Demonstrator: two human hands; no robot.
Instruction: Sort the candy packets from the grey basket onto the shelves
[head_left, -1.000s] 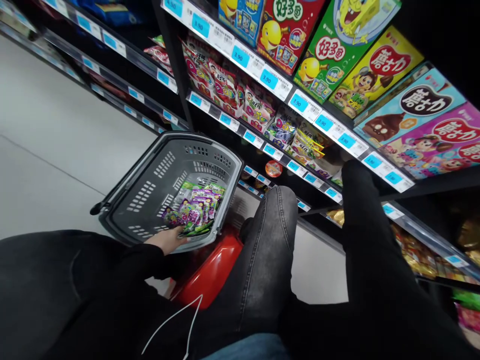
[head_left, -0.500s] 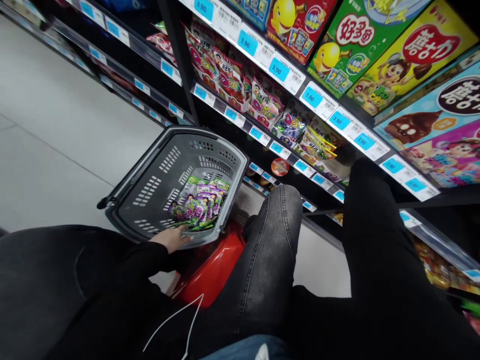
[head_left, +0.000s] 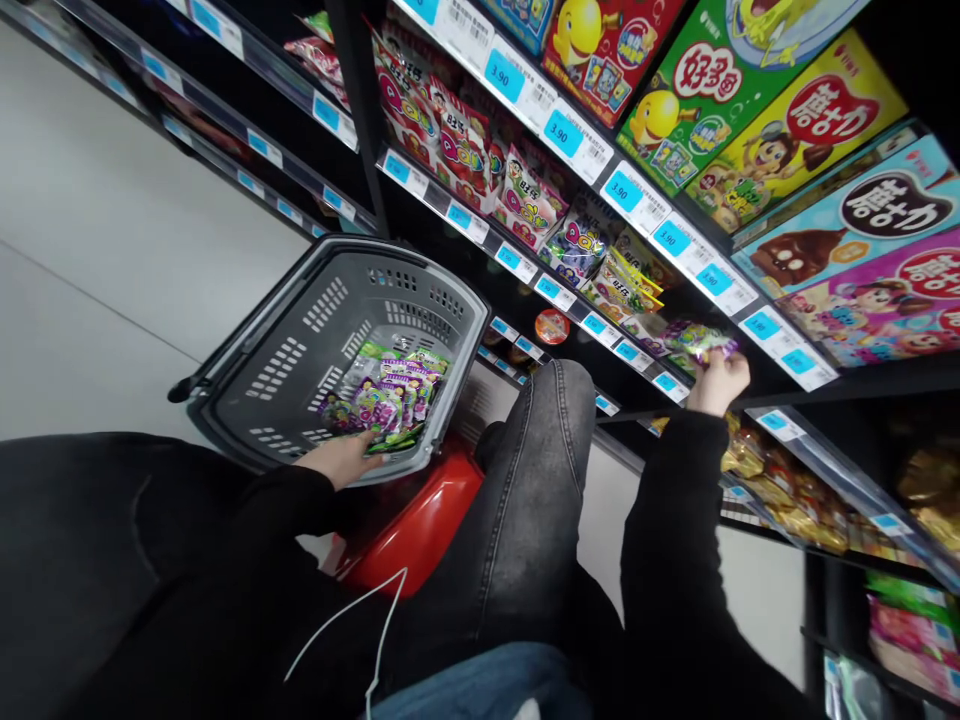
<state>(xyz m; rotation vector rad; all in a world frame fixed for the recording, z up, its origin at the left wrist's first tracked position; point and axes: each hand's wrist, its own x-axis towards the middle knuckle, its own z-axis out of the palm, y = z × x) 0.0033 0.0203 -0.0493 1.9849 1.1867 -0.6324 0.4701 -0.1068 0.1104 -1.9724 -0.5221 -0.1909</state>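
Observation:
My right hand is at the front of the shelf at right, fingers closed on a purple and green gummy candy packet. At left my left hand is closed over the near rim of a grey shopping basket, its fingertips just inside. In the basket's bottom lie several purple and green candy packets, close to those fingertips. On the shelf near my right hand are a yellow candy packet and a dark purple one.
Colourful snack boxes stand on the shelf above. Price tags line the shelf edge. Red candy packets sit further left. My bent knee is between basket and shelf, with a red object below the basket.
My right hand, earlier hidden inside the shelf, has come out into view with a candy packet pinched in its fingers. My left hand stays at the basket's rim.

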